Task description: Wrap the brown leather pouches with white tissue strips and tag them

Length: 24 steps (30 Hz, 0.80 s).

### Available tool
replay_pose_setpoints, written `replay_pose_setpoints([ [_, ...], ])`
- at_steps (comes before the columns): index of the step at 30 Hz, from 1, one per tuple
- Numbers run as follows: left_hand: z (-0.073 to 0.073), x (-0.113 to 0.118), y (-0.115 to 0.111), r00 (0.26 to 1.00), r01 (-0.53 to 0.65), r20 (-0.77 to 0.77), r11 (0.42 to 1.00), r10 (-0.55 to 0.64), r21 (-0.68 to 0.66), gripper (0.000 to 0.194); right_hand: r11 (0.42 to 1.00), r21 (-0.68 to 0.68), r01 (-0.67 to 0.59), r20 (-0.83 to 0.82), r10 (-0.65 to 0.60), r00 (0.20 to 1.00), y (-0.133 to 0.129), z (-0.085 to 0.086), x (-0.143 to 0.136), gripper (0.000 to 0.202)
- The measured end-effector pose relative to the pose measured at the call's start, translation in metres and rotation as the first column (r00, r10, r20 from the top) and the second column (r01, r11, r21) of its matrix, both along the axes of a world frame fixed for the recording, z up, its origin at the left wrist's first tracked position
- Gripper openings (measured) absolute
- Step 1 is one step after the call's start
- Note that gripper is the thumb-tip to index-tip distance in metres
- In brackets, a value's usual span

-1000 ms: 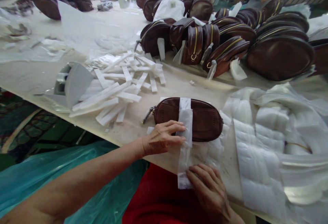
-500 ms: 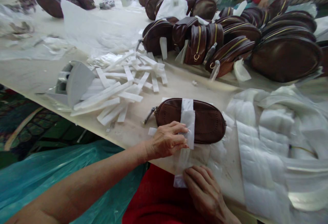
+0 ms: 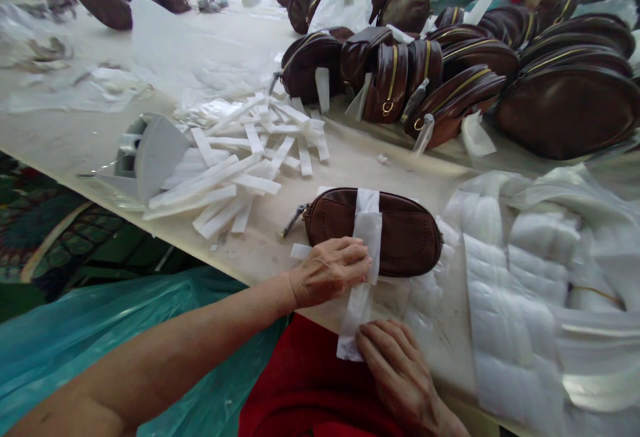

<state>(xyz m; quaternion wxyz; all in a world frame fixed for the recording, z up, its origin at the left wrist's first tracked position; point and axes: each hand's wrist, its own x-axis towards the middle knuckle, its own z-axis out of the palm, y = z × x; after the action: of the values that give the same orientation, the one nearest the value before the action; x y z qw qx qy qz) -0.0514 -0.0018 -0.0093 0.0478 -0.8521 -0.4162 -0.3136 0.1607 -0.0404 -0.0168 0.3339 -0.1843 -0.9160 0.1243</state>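
A dark brown oval leather bag lies on its side near the table's front edge, a zip pull at its left end. Around its middle runs a translucent white wrapping strip, whose loose end hangs toward me over the edge. My left hand has its fingers together and bent on the strip at the bag's near side, closed on it. Lower down, my right hand is curled beside the strip's free end and holds it; the fingertips are partly hidden.
Many white strips lie heaped at the left, beside a grey strip dispenser. Brown bags stand in rows at the back right. Clear plastic wrapping covers the right side. Co-workers sit across the table.
My left fingers have drawn closer together on the strip. The view has shifted slightly; the bag and my right hand stay nearly in place.
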Motion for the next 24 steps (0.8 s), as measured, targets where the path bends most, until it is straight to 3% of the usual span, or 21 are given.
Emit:
replay_pose_setpoints([
  [5,-0.007,0.002,-0.002,0.999,-0.021,-0.038,0.999,0.022,0.032,0.013,0.995,-0.026,-0.095,0.004,0.096,0.995,0.0,0.017,-0.003,0.038],
  [13,-0.007,0.0,-0.003,0.997,0.002,-0.074,0.997,0.003,0.074,0.014,0.992,0.043,-0.119,0.048,0.117,0.992,0.002,0.041,-0.001,0.038],
  [19,-0.006,0.0,-0.003,0.997,0.006,-0.079,0.998,-0.001,0.06,0.014,0.992,-0.02,-0.123,-0.017,0.123,0.992,0.04,0.065,-0.002,0.025],
  [24,-0.005,-0.006,-0.004,0.997,0.068,-0.04,0.997,-0.07,-0.045,0.024,0.99,-0.11,-0.089,-0.094,0.079,0.992,0.086,0.072,-0.019,0.019],
])
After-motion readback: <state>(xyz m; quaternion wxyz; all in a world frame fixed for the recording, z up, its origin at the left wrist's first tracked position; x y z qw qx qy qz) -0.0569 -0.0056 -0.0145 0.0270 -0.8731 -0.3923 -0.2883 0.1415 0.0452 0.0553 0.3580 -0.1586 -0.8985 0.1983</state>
